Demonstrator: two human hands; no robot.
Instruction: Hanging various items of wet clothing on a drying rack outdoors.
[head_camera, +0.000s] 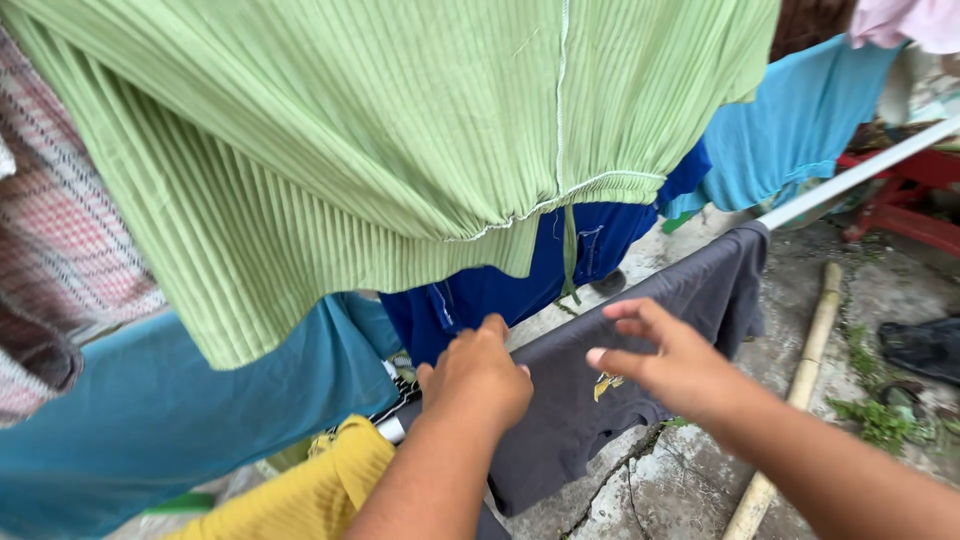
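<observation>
A dark grey garment (650, 330) with a small yellow print hangs over a white rail (860, 172) that runs from lower left to upper right. My left hand (478, 378) is closed on the garment's upper edge near the rail. My right hand (665, 358) hovers just in front of the cloth with its fingers spread, touching or almost touching it. A yellow garment (320, 490) hangs on the rail next to my left forearm.
A large ribbed green garment (380, 140) hangs overhead, close to my face. Blue clothes (800, 120), a dark blue piece (560, 260) and a checked cloth (50, 230) hang around. A bamboo pole (800, 390) lies on the cracked concrete ground. Red furniture (910, 200) stands at the far right.
</observation>
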